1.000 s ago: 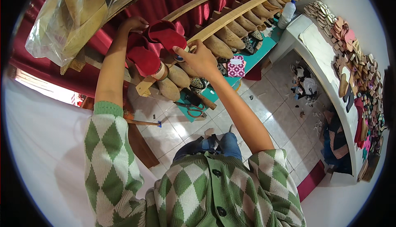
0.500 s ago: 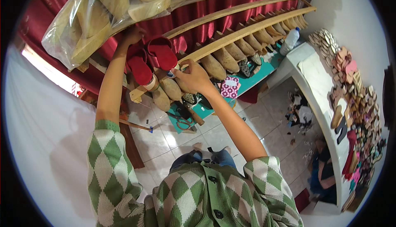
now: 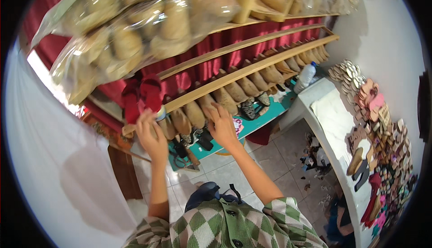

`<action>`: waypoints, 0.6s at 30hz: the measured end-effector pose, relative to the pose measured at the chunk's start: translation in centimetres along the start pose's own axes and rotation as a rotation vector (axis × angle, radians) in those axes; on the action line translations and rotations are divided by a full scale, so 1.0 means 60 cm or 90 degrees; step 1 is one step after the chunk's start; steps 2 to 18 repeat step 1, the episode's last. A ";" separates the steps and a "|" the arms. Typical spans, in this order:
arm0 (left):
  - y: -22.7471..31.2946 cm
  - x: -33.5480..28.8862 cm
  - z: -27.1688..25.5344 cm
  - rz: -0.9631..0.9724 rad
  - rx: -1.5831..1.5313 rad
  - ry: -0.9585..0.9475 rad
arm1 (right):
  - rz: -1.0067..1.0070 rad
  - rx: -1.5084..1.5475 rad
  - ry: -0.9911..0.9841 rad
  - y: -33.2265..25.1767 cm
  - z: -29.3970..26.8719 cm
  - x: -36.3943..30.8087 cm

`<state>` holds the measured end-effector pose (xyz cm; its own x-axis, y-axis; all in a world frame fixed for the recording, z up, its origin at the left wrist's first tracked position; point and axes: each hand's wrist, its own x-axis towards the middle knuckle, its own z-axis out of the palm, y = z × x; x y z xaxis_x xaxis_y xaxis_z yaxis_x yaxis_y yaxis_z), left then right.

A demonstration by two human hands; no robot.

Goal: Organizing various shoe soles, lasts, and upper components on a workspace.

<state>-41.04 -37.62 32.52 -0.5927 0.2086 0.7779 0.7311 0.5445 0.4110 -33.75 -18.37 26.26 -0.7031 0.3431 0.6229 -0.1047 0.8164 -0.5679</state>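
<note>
A pair of red slip-on sandals (image 3: pixel 150 91) rests at the left end of a wooden rack (image 3: pixel 243 73). My left hand (image 3: pixel 151 136) is just below the sandals with fingers apart, holding nothing that I can see; whether a fingertip touches them I cannot tell. A row of wooden shoe lasts (image 3: pixel 193 115) hangs toe-down along the rack. In front of the lasts is my right hand (image 3: pixel 222 125), its fingers bent but apart and nothing visible in them. Contact with the last behind it is unclear.
Clear plastic bags of lasts (image 3: pixel 175 27) fill the shelf above. Beneath the rack, a teal table (image 3: pixel 265 116) carries patterned shoes, scissors (image 3: pixel 181 161) and dark tools. A bottle (image 3: pixel 306 77) stands by a white arched counter (image 3: pixel 330 108) piled with shoe parts. Scraps (image 3: pixel 317 158) litter the floor.
My left hand has come down from behind the sandals to below them. My right hand has left the sandals' side and moved lower, beside the lasts. The view has shifted, showing more upper shelf.
</note>
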 end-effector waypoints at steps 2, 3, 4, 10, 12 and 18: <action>0.016 0.007 0.027 0.013 -0.021 -0.009 | 0.031 0.015 -0.015 0.029 -0.022 -0.020; 0.016 0.007 0.027 0.013 -0.021 -0.009 | 0.031 0.015 -0.015 0.029 -0.022 -0.020; 0.016 0.007 0.027 0.013 -0.021 -0.009 | 0.031 0.015 -0.015 0.029 -0.022 -0.020; 0.016 0.007 0.027 0.013 -0.021 -0.009 | 0.031 0.015 -0.015 0.029 -0.022 -0.020; 0.016 0.007 0.027 0.013 -0.021 -0.009 | 0.031 0.015 -0.015 0.029 -0.022 -0.020; 0.016 0.007 0.027 0.013 -0.021 -0.009 | 0.031 0.015 -0.015 0.029 -0.022 -0.020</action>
